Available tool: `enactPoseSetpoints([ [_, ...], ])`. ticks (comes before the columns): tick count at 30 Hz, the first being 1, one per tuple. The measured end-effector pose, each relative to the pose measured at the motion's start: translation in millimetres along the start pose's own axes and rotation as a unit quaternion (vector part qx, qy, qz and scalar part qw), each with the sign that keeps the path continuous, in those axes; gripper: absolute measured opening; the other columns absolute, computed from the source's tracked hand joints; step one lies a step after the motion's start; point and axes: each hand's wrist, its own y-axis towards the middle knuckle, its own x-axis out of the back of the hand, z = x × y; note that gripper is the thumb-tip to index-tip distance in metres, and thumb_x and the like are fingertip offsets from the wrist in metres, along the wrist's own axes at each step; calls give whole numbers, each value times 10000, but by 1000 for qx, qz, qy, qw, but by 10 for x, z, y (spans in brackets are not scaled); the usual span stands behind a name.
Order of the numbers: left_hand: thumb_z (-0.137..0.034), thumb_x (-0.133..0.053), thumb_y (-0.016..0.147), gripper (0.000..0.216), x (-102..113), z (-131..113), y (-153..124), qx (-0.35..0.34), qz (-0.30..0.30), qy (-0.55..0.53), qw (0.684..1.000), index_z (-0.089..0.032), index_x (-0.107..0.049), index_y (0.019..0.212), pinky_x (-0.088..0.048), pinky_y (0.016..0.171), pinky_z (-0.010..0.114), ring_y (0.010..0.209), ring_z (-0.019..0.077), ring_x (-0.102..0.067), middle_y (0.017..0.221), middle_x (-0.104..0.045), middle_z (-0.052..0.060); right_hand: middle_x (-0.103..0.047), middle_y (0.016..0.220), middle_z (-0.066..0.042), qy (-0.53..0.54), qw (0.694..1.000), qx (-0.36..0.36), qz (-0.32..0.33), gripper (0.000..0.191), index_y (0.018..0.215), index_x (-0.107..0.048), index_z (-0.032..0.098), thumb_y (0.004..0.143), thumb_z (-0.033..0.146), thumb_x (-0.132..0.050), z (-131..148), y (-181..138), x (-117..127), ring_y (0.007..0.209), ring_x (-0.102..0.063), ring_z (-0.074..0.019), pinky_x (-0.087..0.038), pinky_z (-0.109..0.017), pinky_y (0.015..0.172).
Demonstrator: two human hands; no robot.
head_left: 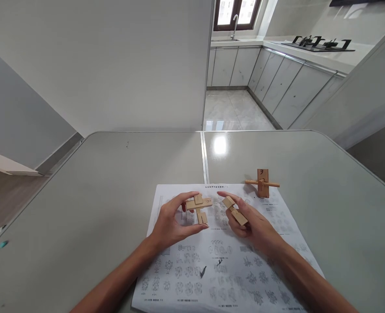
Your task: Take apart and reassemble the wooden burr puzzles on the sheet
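Note:
My left hand grips a small assembly of interlocking wooden puzzle pieces, its thumb below and fingers above. One bar of that assembly lies crosswise, with notched blocks over and under it. In my right hand is a single notched wooden puzzle piece, tilted, with the index finger stretched out above it. The two held parts are apart, just over a printed instruction sheet with rows of small diagrams.
Several joined wooden pieces, one marked with a dark figure, stand at the sheet's far right corner. A grey table with a metal seam carries everything. A small teal object lies near its left edge. Kitchen cabinets stand beyond.

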Motion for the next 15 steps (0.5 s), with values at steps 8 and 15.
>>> enactPoseSetpoints([
  [8, -439, -934, 741, 692, -6, -3, -2, 1, -3, 1, 1000, -254, -638, 1339, -596, 881, 370, 1026, 250, -729, 1243, -765, 83, -441, 772, 47, -45, 998, -2, 33, 738, 1584, -426, 292, 987, 693, -595, 5, -20, 2, 558, -304, -111, -295, -270, 523],
  [15, -404, -926, 777, 691, -9, -8, -12, -36, 2, 0, 999, -267, -601, 1371, -588, 929, 383, 1076, 252, -732, 1258, -756, 80, -512, 715, 72, -23, 994, -5, 110, 793, 1634, -379, 293, 957, 474, -752, -96, 10, 35, 557, -460, -112, -439, -286, 610],
])
